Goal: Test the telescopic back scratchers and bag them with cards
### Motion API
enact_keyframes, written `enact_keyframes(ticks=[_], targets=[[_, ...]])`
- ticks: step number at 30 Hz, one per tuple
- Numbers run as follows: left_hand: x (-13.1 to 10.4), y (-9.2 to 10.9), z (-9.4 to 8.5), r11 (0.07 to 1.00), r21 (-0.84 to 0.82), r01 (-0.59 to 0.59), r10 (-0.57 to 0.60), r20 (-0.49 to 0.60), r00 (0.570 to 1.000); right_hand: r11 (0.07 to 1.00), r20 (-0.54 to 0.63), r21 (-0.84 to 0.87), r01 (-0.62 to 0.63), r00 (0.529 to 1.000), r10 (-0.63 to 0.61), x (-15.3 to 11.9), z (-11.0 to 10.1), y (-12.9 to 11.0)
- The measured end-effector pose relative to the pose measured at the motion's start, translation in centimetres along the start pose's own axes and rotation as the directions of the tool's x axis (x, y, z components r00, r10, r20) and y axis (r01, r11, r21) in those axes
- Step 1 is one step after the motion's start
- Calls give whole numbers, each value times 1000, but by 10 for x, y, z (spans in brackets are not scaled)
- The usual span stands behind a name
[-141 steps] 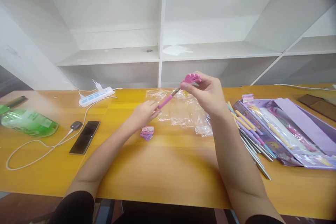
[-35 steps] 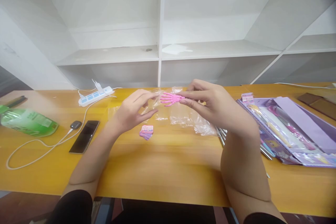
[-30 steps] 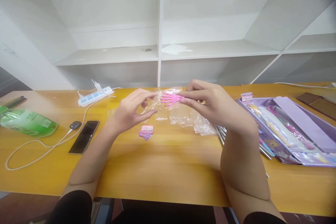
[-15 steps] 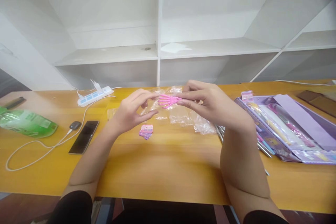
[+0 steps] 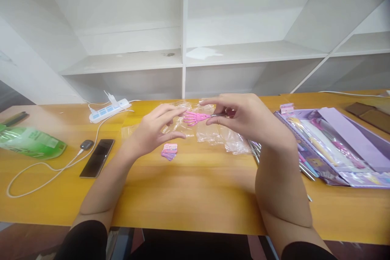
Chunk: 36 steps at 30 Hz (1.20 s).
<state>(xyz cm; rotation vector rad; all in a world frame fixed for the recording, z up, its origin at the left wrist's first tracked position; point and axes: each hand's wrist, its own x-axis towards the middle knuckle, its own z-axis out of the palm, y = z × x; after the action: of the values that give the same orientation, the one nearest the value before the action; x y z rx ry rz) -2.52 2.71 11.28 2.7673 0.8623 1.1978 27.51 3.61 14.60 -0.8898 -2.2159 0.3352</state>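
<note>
A back scratcher with a pink hand-shaped head (image 5: pixel 195 118) and a thin metal rod is held level above the table. My right hand (image 5: pixel 243 113) is closed on the rod between the thumb and bent fingers, while its index finger is raised off it. At the pink head's finger end is my left hand (image 5: pixel 158 128), thumb and fingers apart; its index tip is right beside the head, and I cannot tell if they touch. Below lies a small stack of pink and purple cards (image 5: pixel 169 152). Clear plastic bags (image 5: pixel 213 134) are behind and under the scratcher.
To the right, a purple box (image 5: pixel 344 146) holds packaged items, with metal rods (image 5: pixel 306 170) beside it. To the left are a phone (image 5: pixel 97 158), a power strip (image 5: pixel 109 110), a white cable and a green bottle (image 5: pixel 33 143). White shelving (image 5: pixel 184 32) stands behind the table.
My right index finger has lifted off the back scratcher, so the metal rod now shows. My left hand has barely moved.
</note>
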Motion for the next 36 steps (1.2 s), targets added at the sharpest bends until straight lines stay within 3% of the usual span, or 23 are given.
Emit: enact_keyframes(ticks=[4,7,12,15,23,26,32,36], targets=[[3,5,-2,995,-75,59,-62,-37,997,999,17,26,-43,999,43,0,0,-2],[4,9,0,970,-181,160,-174,-61,983,998,31,23,-62,998,62,0,1,-4],[1,14,9,807,-448,384,-439,-21,898,997,48,-58,-52,997,55,0,5,-9],[1,16,12,733,-511,448,-512,20,859,991,44,-128,-39,998,45,-2,6,-13],[1,24,22,696,-553,459,-501,85,861,955,38,-296,13,999,-2,-7,18,-26],[1,23,23,691,-583,427,-515,17,857,949,40,-315,4,999,9,-8,19,-26],[7,15,18,728,-606,321,-539,-216,814,963,-52,-254,-91,995,81,-17,-13,-8],[9,11,17,695,-634,338,-570,-200,797,973,-141,-215,-89,988,59,-23,-35,-5]])
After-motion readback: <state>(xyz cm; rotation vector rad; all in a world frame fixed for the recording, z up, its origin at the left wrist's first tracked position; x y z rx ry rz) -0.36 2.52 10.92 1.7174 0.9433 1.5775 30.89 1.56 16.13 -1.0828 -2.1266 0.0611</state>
